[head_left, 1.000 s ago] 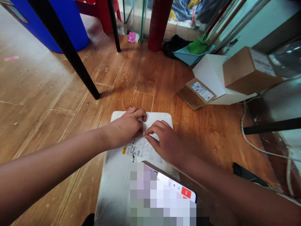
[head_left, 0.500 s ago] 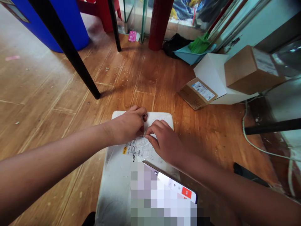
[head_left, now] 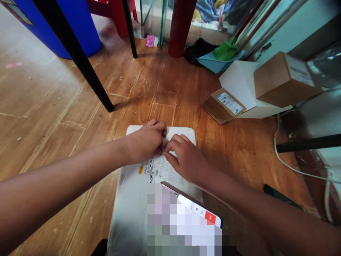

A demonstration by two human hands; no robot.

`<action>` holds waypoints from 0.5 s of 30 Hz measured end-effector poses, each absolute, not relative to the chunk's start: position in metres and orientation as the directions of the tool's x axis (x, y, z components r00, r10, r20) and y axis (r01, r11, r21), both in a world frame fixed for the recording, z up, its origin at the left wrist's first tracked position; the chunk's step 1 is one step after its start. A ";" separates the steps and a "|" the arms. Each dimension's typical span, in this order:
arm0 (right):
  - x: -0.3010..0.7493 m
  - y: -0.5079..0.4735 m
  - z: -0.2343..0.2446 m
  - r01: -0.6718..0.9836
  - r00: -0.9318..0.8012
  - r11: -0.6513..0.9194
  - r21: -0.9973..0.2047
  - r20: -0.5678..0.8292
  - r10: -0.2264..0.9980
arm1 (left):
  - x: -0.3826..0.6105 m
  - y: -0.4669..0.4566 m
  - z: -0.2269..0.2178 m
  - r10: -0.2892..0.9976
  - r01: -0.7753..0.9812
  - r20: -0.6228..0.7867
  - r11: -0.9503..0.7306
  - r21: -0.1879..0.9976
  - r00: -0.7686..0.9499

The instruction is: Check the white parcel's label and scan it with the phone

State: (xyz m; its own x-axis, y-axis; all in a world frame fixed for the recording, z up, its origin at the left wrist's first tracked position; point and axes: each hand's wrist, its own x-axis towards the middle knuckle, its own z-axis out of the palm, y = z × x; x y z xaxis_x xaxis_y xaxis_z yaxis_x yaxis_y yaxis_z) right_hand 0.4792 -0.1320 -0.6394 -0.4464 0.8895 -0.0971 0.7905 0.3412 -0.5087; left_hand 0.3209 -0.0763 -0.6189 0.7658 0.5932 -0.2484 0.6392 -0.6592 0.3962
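Note:
A long white package (head_left: pixel 130 199) with rounded corners lies below me, its near part running out of view. My left hand (head_left: pixel 151 138) rests at its far end, fingers curled in and the fingertips mostly hidden. Close beside it, my right hand (head_left: pixel 188 158) pinches thumb and forefinger together at the far edge of a crumpled shipping label (head_left: pixel 158 172). Both sets of fingertips nearly meet there; what they grip is too small to make out. Nearer to me, a lit phone (head_left: pixel 192 205) lies tilted on the package, partly covered by blurred blocks.
Cardboard boxes (head_left: pixel 274 80) and a white box (head_left: pixel 236 76) stand at the right, near a blue dustpan (head_left: pixel 213 62) with a green broom (head_left: pixel 225 51). A black table leg (head_left: pixel 87 71) and a blue bin (head_left: pixel 80 28) are at the left. A pale cable (head_left: pixel 290 169) runs along the right.
Almost nothing differs. My right hand has shifted very slightly left and up, its fingers still pinched; my left hand keeps its place.

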 end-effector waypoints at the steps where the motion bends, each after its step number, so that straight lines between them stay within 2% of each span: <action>1: 0.479 -0.132 -0.639 0.791 -0.449 0.341 -0.507 -0.103 0.888 | 0.321 -0.077 -0.618 0.592 0.642 -0.258 -0.656 0.397 0.764; 6: 0.478 -0.131 -0.639 0.806 -0.447 0.341 -0.484 -0.121 0.886 | 0.323 -0.078 -0.616 0.605 0.666 -0.283 -0.640 0.383 0.744; 15: 0.478 -0.131 -0.641 0.805 -0.443 0.351 -0.479 -0.090 0.892 | 0.314 -0.079 -0.634 0.597 0.583 -0.105 -0.706 0.401 0.795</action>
